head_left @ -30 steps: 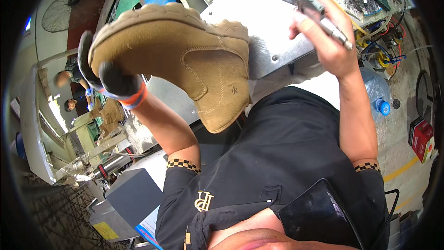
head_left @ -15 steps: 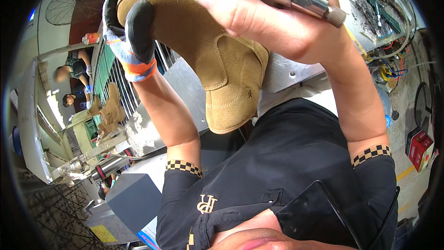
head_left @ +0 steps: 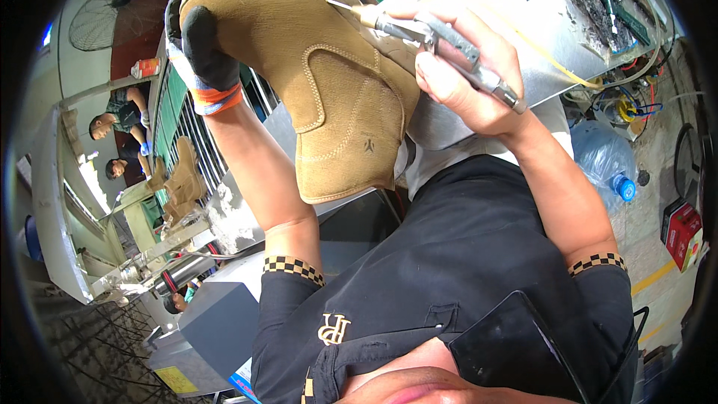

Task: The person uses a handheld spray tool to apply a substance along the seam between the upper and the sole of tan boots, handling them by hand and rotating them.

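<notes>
I am holding the boot up in front of my chest, sole turned away from me. My left hand, gloved, is gripping its toe end, fingers clenched around the sole. My right hand is grasping a metal tool, its thin tip touching the boot's sole edge. Beyond the boot a grey machine is standing; left of the boot, two people are working by more boots.

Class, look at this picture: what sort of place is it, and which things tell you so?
Probably a shoe factory floor: a tan boot worked with a metal hand tool, more boots beside other workers, and metal machinery.
</notes>
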`<state>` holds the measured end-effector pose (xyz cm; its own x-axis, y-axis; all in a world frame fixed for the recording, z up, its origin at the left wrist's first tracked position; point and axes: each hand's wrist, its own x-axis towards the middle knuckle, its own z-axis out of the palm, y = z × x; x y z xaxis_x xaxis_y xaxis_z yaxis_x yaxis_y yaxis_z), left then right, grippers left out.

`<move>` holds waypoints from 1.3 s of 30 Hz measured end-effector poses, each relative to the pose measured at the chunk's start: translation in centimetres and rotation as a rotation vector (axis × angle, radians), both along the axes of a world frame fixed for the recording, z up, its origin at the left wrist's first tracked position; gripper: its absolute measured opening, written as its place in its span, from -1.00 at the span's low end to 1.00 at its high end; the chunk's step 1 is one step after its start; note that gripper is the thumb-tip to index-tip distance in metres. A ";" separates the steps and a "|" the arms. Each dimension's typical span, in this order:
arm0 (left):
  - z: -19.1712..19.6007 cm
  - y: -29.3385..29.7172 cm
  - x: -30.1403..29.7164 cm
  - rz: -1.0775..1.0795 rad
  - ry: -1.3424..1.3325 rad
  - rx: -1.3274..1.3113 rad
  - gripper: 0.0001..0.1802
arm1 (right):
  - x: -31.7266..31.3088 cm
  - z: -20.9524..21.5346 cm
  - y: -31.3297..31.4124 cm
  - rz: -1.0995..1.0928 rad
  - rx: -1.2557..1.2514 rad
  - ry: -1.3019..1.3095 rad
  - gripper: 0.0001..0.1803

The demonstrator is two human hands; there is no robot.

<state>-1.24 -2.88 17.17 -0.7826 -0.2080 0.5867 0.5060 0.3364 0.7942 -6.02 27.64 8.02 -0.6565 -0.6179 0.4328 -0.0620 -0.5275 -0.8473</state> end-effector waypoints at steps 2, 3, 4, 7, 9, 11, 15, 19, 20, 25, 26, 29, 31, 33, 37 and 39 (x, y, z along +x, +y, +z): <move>-0.7 -0.3 0.2 0.031 -0.063 -0.026 -0.39 | 0.9 -1.2 0.5 -0.022 0.059 -0.034 -0.51; -0.9 -0.5 0.1 0.054 -0.068 -0.010 -0.39 | 1.2 -1.8 0.7 -0.038 0.095 -0.007 -0.52; -1.1 -0.6 0.3 0.056 -0.077 -0.005 -0.38 | 1.5 -2.3 0.8 -0.075 0.110 0.041 -0.52; -1.5 -1.2 0.3 0.046 -0.095 0.041 -0.36 | 2.2 -3.4 0.9 -0.123 0.098 0.072 -0.51; -1.8 -1.7 0.2 0.032 -0.109 0.082 -0.34 | 2.3 -3.7 1.1 -0.137 0.055 0.108 -0.50; -2.0 -2.1 0.1 0.015 -0.128 0.130 -0.33 | 2.4 -3.8 1.5 -0.115 0.106 0.079 -0.50; -2.7 -2.4 0.8 0.036 -0.240 0.195 -0.23 | 2.5 -4.2 2.4 -0.057 0.161 0.025 -0.48; -3.2 -1.6 2.0 -0.105 -0.347 0.257 -0.22 | 2.8 -4.9 2.9 -0.071 0.187 0.006 -0.48; -3.3 -1.3 2.1 -0.154 -0.358 0.293 -0.22 | 2.8 -5.2 3.1 -0.075 0.202 0.003 -0.47; -3.8 1.5 3.1 0.147 -0.403 0.584 -0.10 | 3.4 -5.9 3.9 -0.075 0.229 -0.068 -0.51; -4.0 2.1 3.3 0.089 -0.401 0.558 -0.09 | 3.5 -5.9 3.9 -0.060 0.245 -0.090 -0.52; -5.1 3.9 4.6 0.112 -0.394 0.597 -0.06 | 3.8 -5.7 3.6 -0.054 0.230 -0.151 -0.56; -5.9 4.4 5.8 0.141 -0.385 0.647 -0.11 | 3.9 -5.4 3.2 -0.069 0.190 -0.160 -0.59; -6.7 4.2 7.7 0.204 -0.372 0.707 -0.16 | 4.1 -5.0 2.8 -0.087 0.204 -0.151 -0.60; -8.8 2.4 12.7 0.318 -0.393 0.845 -0.25 | 4.2 -4.7 1.7 -0.106 0.194 -0.173 -0.62; -10.0 1.3 15.3 0.360 -0.397 0.891 -0.30 | 4.3 -4.9 0.9 -0.131 0.166 -0.177 -0.62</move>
<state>14.08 -1.58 7.19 -0.6918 -0.6992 -0.1804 0.1399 -0.3749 0.9165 -1.70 28.49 3.17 -0.7918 -0.5758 0.2035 0.0367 -0.3774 -0.9253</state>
